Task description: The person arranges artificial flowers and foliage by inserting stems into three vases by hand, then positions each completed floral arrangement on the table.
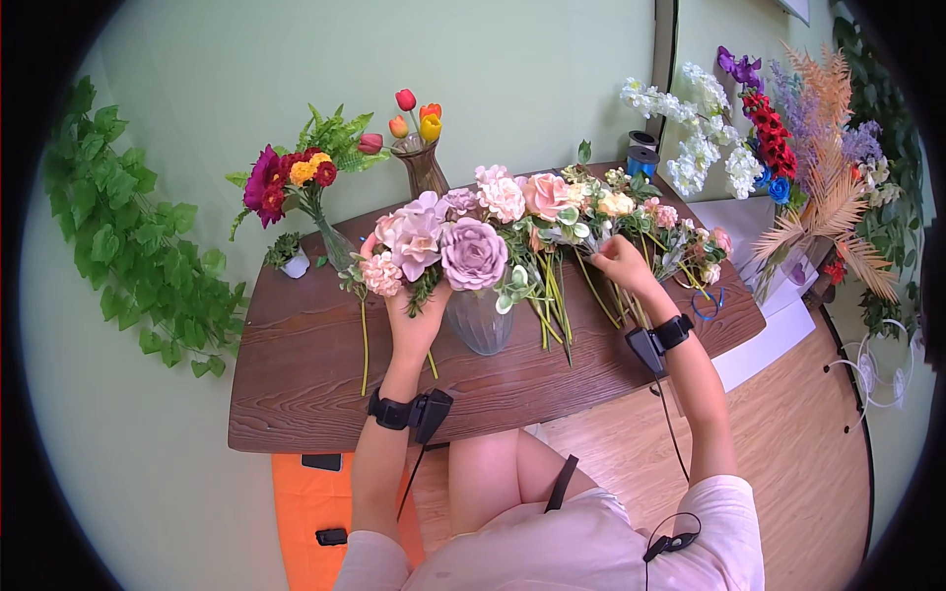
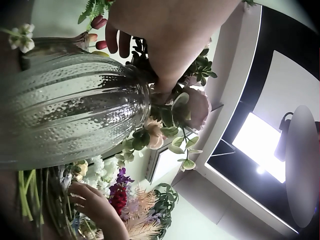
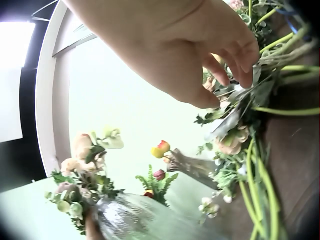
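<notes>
As the left hand [image 1: 419, 317] bends by the glass vase [image 1: 480, 330] (whether it grips, I can't tell), the right hand [image 1: 628, 268] sits loosely parted; the stems [image 3: 271, 192] look light, bendy, best pinched mid-length.

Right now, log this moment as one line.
left hand: at glass vase mouth, grip unclear | right hand: at loose flowers, fingers loosely curved | glass vase: upright, bouquet at mouth

dark wood desk [image 1: 325, 345] with matt, visibly grained surface, clear glass vase [image 1: 480, 323] glossy, ribbed and dimpled, brownish glass vase [image 1: 424, 169] by the desk's far edge, glossy, floor [image 1: 591, 463] smooth, wood-look
</notes>
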`<state>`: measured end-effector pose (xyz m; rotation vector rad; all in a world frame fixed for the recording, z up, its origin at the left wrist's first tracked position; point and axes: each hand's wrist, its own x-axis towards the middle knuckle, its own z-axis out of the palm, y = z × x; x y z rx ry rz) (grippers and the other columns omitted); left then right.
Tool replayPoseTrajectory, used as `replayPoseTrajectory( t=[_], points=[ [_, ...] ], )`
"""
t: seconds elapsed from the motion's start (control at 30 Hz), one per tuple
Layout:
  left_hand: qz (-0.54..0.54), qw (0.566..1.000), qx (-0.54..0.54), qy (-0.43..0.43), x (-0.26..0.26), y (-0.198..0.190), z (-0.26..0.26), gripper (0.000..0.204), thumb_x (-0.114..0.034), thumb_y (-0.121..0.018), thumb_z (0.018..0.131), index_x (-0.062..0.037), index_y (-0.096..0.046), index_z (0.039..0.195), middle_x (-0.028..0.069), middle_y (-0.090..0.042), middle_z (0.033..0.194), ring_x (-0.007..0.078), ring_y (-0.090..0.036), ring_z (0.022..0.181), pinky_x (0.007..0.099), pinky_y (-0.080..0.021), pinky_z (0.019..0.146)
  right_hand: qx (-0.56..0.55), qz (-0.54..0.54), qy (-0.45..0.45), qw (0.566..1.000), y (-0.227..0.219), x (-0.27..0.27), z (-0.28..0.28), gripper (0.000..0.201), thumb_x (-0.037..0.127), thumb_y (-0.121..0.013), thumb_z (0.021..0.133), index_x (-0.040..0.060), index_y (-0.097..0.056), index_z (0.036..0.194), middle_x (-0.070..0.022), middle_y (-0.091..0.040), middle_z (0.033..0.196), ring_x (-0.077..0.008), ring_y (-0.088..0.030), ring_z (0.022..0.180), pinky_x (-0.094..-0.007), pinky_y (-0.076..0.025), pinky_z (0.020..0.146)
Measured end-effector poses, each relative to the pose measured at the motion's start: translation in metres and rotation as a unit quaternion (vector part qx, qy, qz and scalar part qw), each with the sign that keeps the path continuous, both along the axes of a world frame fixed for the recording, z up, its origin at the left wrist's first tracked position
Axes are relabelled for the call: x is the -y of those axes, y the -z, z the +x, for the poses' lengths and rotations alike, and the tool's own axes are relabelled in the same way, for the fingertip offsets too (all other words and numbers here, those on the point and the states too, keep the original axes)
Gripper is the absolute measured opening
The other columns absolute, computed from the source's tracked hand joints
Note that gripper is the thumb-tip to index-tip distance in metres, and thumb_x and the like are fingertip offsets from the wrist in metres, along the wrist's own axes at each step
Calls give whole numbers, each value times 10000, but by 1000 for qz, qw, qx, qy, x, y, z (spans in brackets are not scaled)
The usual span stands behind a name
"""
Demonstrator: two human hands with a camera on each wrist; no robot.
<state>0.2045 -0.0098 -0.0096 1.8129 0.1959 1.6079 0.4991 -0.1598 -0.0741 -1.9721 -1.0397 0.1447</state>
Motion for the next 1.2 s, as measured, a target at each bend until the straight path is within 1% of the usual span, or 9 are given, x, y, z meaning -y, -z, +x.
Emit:
replayPoseTrajectory(
  t=[0.07, 0.13, 0.17, 0.37, 0.6, 0.73, 0.9, 1.07, 1.2],
  points=[
    [-6, 998, -55, 0, -23, 29, -8, 567, -8, -681, 738, -31, -375, 1216, 61, -556, 1082, 143, -551, 959, 268, -431, 831, 26, -12, 39, 999, 14, 0, 15, 396, 260, -692, 709, -32, -495, 891, -192, -581, 848, -325, -581, 811, -373, -466, 730],
    [-159, 969, -158, 100, -17, 22, -13, 789, 18, -702, 675, -59, -199, 1278, 98, -481, 1151, 158, -494, 1005, 312, -405, 856, 95, -46, 105, 989, 25, 1, 21, 432, 274, -702, 697, -38, -479, 893, -201, -569, 848, -366, -567, 828, -404, -461, 752],
    [-124, 985, -82, 92, -9, 22, -10, 531, -4, -671, 750, -16, -371, 1188, 70, -574, 1049, 159, -588, 901, 304, -482, 780, 84, -66, 109, 988, 29, 1, 24, 475, 307, -710, 681, -32, -494, 933, -224, -586, 896, -391, -572, 867, -429, -460, 771],
    [-137, 984, -88, 72, -4, 37, -18, 745, -24, -695, 732, -71, -172, 1260, 125, -514, 1124, 205, -558, 962, 330, -475, 804, 95, -155, 104, 978, 31, 1, 23, 399, 328, -660, 730, -15, -578, 916, -230, -623, 857, -372, -607, 829, -433, -464, 714],
    [-208, 960, -181, 50, 7, 39, -41, 834, -224, -766, 687, -26, -175, 1241, 126, -336, 1214, 202, -484, 1021, 326, -442, 775, 101, -90, 109, 985, 14, 7, 21, 299, 275, -562, 826, -23, -559, 860, -224, -623, 803, -381, -610, 803, -449, -466, 730],
    [-245, 935, -255, 37, 15, 38, -49, 751, -234, -731, 735, -15, -201, 1220, 121, -393, 1090, 179, -535, 886, 288, -451, 691, 10, 68, 66, 995, -9, 16, 20, 267, 241, -489, 889, -7, -547, 810, -115, -629, 669, -234, -612, 651, -357, -455, 636],
    [-195, 933, -296, 55, 16, 55, -56, 516, -195, -673, 794, -7, -318, 1116, 84, -472, 905, 118, -523, 704, 237, -440, 582, -134, 148, 36, 979, -35, 36, 1, 298, 240, -414, 944, 26, -484, 750, -71, -628, 728, -111, -427, 479, -273, -388, 496],
    [-223, 885, -381, 146, 28, 50, -58, 278, -155, -638, 818, -15, -437, 948, 18, -486, 743, 70, -470, 594, 201, -408, 539, -254, 214, -37, 942, -36, 54, -27, 249, 243, -386, 962, 61, -427, 798, -64, -626, 755, -67, -378, 456, -207, -321, 426],
    [-224, 887, -383, 128, 33, 45, -55, 376, -205, -674, 789, -14, -432, 1004, 52, -501, 831, 91, -493, 677, 225, -422, 588, -277, 201, -51, 938, -28, 67, -40, 217, 243, -393, 961, 68, -453, 849, -28, -595, 721, -57, -372, 461, -206, -310, 426]
  ],
)
